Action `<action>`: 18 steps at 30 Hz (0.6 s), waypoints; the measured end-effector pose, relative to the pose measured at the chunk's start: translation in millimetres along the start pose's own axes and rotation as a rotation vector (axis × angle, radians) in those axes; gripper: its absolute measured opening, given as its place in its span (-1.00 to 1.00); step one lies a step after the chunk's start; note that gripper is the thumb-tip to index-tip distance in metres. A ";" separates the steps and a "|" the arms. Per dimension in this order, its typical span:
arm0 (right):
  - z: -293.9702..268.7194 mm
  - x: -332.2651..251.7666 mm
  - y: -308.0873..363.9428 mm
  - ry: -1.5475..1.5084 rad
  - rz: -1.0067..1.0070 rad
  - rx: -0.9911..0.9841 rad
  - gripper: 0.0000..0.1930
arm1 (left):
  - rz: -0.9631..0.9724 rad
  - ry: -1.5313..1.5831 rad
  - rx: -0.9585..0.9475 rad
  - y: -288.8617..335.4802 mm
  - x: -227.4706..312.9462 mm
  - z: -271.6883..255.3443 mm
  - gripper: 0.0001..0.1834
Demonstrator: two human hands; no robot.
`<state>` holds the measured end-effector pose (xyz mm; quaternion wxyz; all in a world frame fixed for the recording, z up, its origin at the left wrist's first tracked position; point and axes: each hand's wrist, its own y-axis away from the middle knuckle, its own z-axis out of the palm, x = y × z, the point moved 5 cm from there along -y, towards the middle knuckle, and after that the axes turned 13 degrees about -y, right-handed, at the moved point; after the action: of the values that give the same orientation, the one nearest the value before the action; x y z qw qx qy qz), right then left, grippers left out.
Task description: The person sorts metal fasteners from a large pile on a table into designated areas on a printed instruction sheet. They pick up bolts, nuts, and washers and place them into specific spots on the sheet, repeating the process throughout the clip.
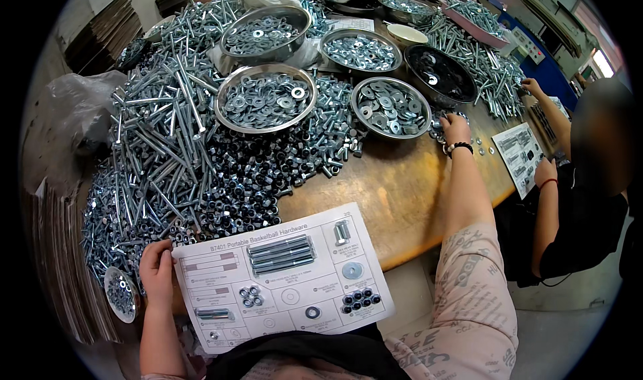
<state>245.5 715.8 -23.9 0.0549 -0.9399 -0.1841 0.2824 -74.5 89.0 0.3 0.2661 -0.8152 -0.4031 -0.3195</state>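
Observation:
My left hand grips the left edge of a white hardware card, tilted in front of me. On the card lie a row of long bolts, a cluster of lock nuts, some plain nuts, a flat washer, a smaller dark washer and shorter bolts. Stretched out to the right, my right hand has its fingers bent down into a small heap of washers or nuts, beside a bowl of large washers. Whatever its fingertips pinch is hidden.
Piles of long bolts and dark lock nuts cover the left of the wooden table. Several bowls, including one of washers and a black one, stand behind. On the right, a co-worker holds another card.

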 end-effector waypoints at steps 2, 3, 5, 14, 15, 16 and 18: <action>-1.0 1.1 -3.9 -0.014 -0.022 0.055 -0.69 | 0.003 0.002 -0.001 -1.4 -1.2 0.1 -0.83; 1.6 7.0 -5.4 0.016 0.073 -0.009 -0.66 | 0.009 0.001 -0.005 -1.6 -1.7 0.8 -0.83; 9.2 4.8 -4.5 0.125 0.149 -0.070 -0.64 | 0.023 -0.007 -0.015 -2.2 -1.2 1.0 -0.84; 11.6 12.2 6.6 -0.054 0.067 0.000 -0.65 | 0.019 -0.003 -0.019 2.3 5.8 -3.0 -0.83; 7.3 11.0 12.0 -0.141 0.071 0.014 -0.66 | 0.022 0.012 -0.017 3.4 9.4 -2.9 -0.83; 0.7 8.3 18.0 -0.228 0.075 0.030 -0.67 | 0.025 0.027 -0.016 4.1 13.9 -2.4 -0.83; -10.2 8.6 25.0 -0.353 0.066 0.062 -0.66 | 0.078 0.057 -0.033 3.8 29.6 1.3 -0.82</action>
<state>265.7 695.9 -24.9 0.0414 -0.8792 -0.1510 0.4501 -57.0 102.3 20.6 0.2763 -0.8251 -0.3582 -0.3385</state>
